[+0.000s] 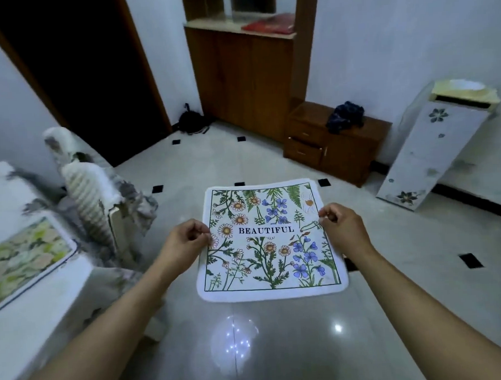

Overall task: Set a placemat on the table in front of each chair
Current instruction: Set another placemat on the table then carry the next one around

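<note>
The word "BEAUTIFUL" runs in dark capitals across the middle of the floral placemat, reading upright from the person's side, among orange daisies, blue flowers and green fronds inside a thin dark border.

The placemat is nearly square, held roughly flat in the air above the glossy tiled floor, its near edge toward the person and its far edge pointing away toward the wooden cabinet; no long axis stands out.

The left hand pinches the mat's left edge between thumb and fingers, and the right hand pinches the right edge likewise. Both forearms reach forward, bare, converging on the mat.

Out beyond the left hand, a second placemat with a pale green pattern lies on the white table, beside a covered chair.
</note>
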